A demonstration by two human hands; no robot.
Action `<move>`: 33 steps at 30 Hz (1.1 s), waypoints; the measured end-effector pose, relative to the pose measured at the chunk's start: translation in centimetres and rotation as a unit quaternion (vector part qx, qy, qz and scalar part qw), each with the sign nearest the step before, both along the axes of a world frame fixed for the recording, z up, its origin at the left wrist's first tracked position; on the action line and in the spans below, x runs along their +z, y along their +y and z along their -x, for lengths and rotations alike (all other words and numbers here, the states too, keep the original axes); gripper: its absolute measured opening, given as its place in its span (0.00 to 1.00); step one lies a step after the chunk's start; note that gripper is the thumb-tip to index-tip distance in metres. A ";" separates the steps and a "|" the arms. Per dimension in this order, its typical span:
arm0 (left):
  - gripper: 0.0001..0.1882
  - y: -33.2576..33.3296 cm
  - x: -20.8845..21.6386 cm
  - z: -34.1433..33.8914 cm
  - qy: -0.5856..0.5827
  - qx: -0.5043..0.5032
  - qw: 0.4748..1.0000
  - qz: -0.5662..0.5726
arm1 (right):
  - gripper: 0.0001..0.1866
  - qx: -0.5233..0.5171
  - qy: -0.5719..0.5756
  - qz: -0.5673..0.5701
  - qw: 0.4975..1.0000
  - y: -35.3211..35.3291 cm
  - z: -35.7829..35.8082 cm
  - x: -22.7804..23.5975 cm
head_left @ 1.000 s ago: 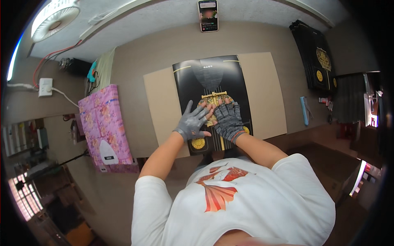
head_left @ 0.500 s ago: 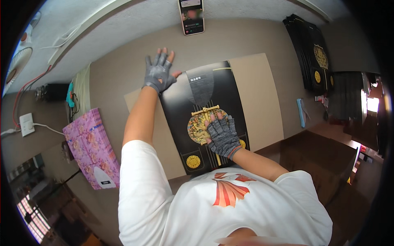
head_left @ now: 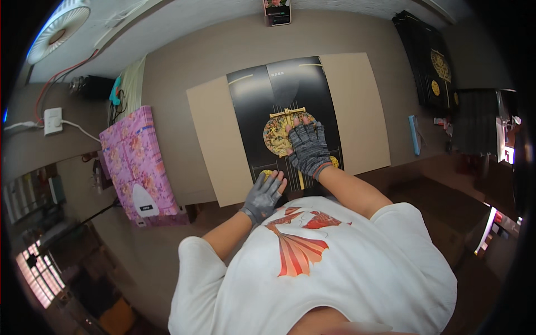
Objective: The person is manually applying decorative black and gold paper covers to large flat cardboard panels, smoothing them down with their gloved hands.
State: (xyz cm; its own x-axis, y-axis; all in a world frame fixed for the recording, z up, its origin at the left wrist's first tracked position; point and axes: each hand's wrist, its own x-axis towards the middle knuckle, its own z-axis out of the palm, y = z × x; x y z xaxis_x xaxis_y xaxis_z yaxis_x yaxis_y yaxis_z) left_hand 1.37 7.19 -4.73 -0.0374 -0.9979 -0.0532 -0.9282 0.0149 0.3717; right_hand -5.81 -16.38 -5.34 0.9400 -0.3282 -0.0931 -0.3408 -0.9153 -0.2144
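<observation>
A black printed panel [head_left: 252, 120] with a round gold emblem lies flat on the table in front of me. Wide beige board flaps [head_left: 357, 111] spread out on both sides of it. My right hand [head_left: 310, 146], in a dark grey knitted fingerless glove, rests flat over the right part of the emblem with its fingers extended. Down at the panel's near left corner is my left hand [head_left: 262, 196], in a lighter grey fingerless glove. Its fingers are stretched out and touch the panel beside a small gold medallion, which they partly cover.
A pink floral folded stack [head_left: 131, 159] lies on the left, near a white power socket [head_left: 53, 121] and a fan [head_left: 58, 32]. A phone [head_left: 277, 12] stands at the far edge. Black printed pieces [head_left: 427, 64] are stacked at far right, above a blue cutter-like tool [head_left: 414, 135].
My left hand has come from the panel's far left corner to its near left corner. My right hand stays on the emblem. The whole view has shifted, so the panel appears higher.
</observation>
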 end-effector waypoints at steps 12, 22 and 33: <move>0.70 -9.2 2.7 3.3 0.019 0.321 0.899 -0.297 | 0.36 0.041 -0.017 0.064 0.997 -8.0 -5.0 1.0; 0.71 -10.0 3.0 3.8 0.002 0.317 0.881 -0.350 | 0.31 -0.078 -0.093 0.149 0.981 -24.2 -17.6 -1.2; 0.68 -11.4 5.7 2.8 0.021 0.315 0.866 -0.389 | 0.33 0.229 -0.020 0.032 0.973 -7.7 7.2 2.7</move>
